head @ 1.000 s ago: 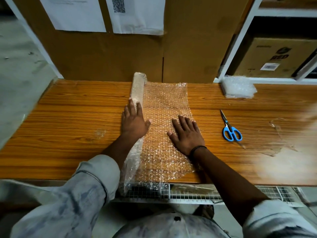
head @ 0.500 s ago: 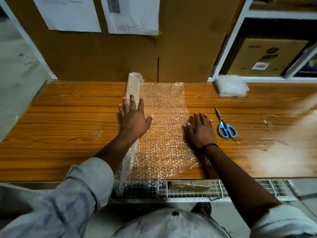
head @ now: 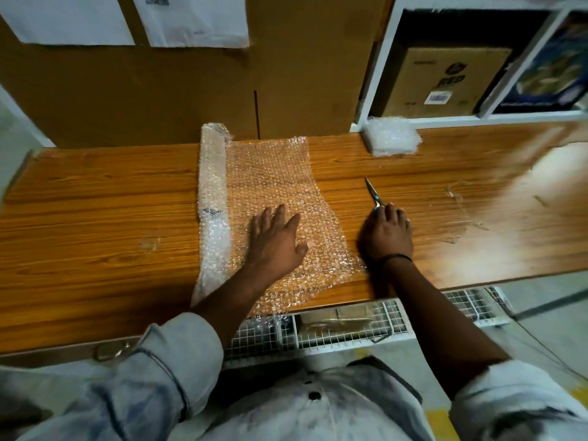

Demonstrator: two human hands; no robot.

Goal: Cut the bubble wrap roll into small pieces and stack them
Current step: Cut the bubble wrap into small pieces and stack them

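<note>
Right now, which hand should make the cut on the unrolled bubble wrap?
Right. The right hand has its fingers curled over the handles of the scissors, beside the sheet's free edge. The left hand lies flat on the bubble wrap sheet, pinning it.

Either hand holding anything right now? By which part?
Right hand curls over the scissors at the handle end; the blades stick out free. Left hand holds nothing, lying flat on the unrolled bubble wrap.
</note>
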